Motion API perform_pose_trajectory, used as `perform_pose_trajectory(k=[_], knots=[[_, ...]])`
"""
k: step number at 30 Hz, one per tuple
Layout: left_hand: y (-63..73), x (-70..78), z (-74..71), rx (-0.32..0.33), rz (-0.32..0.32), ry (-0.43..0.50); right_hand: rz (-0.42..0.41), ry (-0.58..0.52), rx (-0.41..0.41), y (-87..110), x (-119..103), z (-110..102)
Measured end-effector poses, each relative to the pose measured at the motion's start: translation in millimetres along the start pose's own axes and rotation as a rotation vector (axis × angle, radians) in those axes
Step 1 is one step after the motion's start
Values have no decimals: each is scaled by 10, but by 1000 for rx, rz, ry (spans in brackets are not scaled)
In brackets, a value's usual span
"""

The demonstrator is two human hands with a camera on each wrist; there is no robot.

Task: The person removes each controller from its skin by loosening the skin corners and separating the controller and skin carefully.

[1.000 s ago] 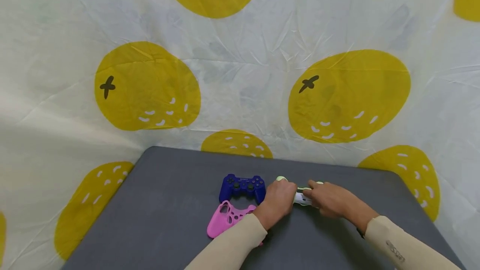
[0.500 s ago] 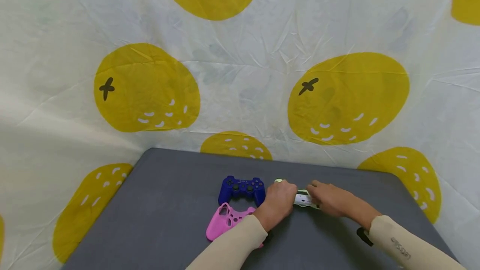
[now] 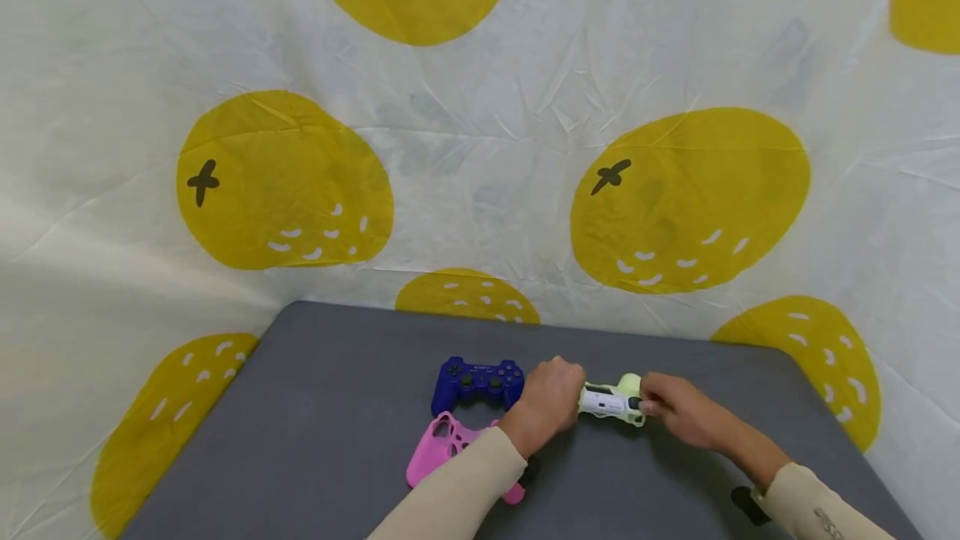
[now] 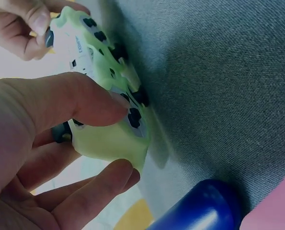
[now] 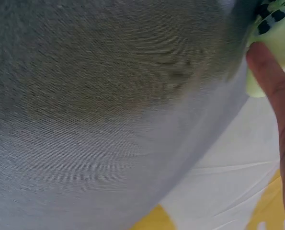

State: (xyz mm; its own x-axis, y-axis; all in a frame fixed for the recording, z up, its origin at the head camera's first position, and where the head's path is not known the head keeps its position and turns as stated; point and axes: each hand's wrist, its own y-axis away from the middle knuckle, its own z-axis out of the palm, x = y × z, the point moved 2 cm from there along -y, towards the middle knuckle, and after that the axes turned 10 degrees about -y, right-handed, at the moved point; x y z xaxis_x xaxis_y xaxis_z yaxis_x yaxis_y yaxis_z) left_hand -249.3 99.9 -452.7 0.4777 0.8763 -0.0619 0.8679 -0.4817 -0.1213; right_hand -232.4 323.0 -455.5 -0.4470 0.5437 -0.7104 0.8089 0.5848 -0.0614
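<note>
A white game controller [image 3: 600, 401] in a pale green rubbery cover [image 3: 628, 385] is held just above the table, its trigger edge towards me. My left hand [image 3: 551, 398] grips its left end. In the left wrist view, the thumb [image 4: 85, 98] presses on the face beside the dark buttons, the fingers behind the covered handle. My right hand [image 3: 678, 411] pinches the right end at a dark trigger [image 4: 49, 37]. In the right wrist view, a finger of the right hand [image 5: 276, 91] lies along the green handle. My palms hide parts of both ends.
Left of my hands lies a blue game controller [image 3: 480, 382]. In front of it is a pink controller cover [image 3: 431, 457], partly hidden by my left sleeve. The dark grey table [image 3: 337, 407] ends at a hanging cloth [image 3: 480, 165] with yellow fruit shapes.
My right hand has slid right and slightly down to the controller's right end, uncovering the green handle and more of the white back. My left hand has shifted slightly left.
</note>
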Motion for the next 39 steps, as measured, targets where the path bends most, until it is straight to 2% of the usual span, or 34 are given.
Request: perform_pose_trajectory(k=[3, 10, 14, 17, 19, 23, 26, 31, 39], knots=[[-3, -12, -13, -15, 9, 20, -22, -13, 67, 43, 58, 24], [-32, 6, -16, -21, 48, -8, 73, -72, 249, 119, 128, 107], [-35, 12, -12, -39, 45, -8, 57, -68, 326, 146, 80, 142], [-33, 12, -11, -53, 37, 0, -25, 23, 375, 153, -5, 156], [-33, 8, -14, -56, 30, 7, -96, 142, 386, 145, -76, 171], [-39, -4, -17, -48, 32, -2, -253, 373, 353, 107, -191, 218], [-43, -14, -15, -49, 43, -16, -356, 488, 334, 75, -223, 241], [-49, -15, -15, -53, 59, -27, -474, 592, 317, 62, -213, 250], [-45, -24, -29, -43, 67, -20, -572, 727, 322, 53, -199, 303]])
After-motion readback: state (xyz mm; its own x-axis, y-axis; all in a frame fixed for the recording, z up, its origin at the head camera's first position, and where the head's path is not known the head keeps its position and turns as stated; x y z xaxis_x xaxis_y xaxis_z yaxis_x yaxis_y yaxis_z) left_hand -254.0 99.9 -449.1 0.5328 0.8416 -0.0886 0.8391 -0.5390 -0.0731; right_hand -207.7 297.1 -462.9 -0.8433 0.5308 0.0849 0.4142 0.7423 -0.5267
